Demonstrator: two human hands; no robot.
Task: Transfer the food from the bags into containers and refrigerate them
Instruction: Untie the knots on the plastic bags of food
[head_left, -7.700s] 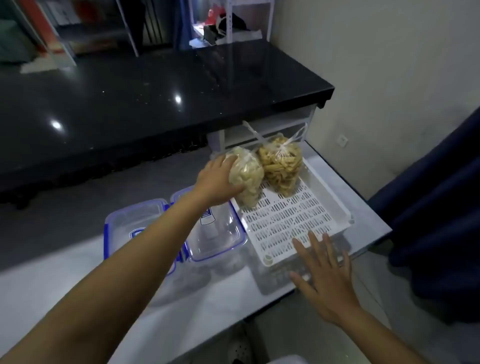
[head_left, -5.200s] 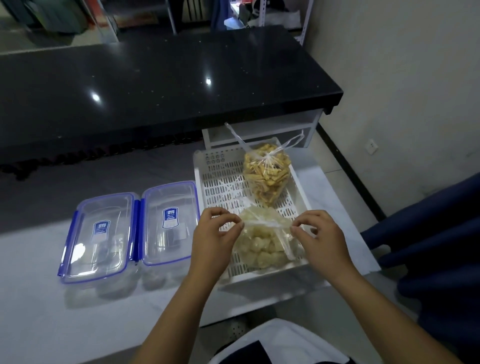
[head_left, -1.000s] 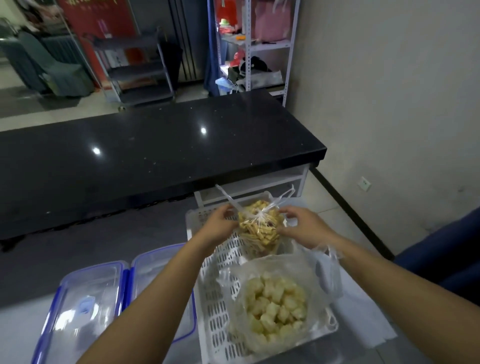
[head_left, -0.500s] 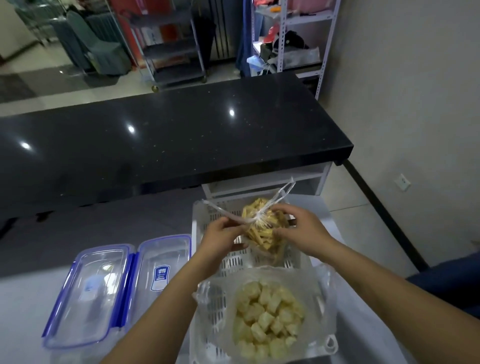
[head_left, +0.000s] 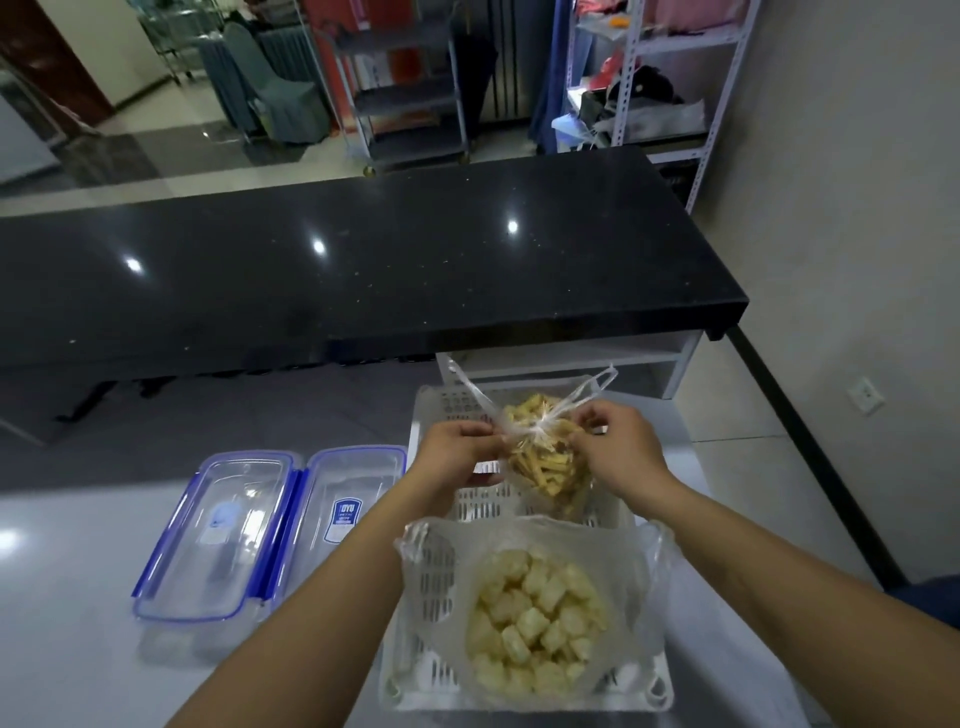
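Nearest the camera, an opened clear plastic bag of pale yellow food cubes (head_left: 535, 629) sits in the near end of a white slotted plastic tray (head_left: 431, 587), its mouth spread wide and the cubes lying bare inside. The tray rests on a pale grey glossy bench (head_left: 67, 597).

To the left of the tray, on the same bench, two clear rectangular plastic containers with blue-edged lids stand side by side and touching: the left container (head_left: 218, 535) and the right container (head_left: 353, 499), each bearing a small blue label on its lid. Both have their lids on.

Farther along the tray, a tied clear plastic bag of thin golden-brown food sticks (head_left: 545, 467) stands at the far end. Both forearms reach across the tray to it. The left hand (head_left: 457, 457) pinches the plastic at the left side of the knot, fingers curled on it. The right hand (head_left: 618, 447) pinches the plastic at the right side of the knot, its fingertips (head_left: 582, 423) closed on the twisted neck. The bag's two loose ends stick up and outward above the knot.

Beyond the bench runs a long black glossy stone counter (head_left: 363, 265). Past it stand a grey metal trolley (head_left: 405, 83) and a white metal shelving rack (head_left: 654, 67) with clutter on it.
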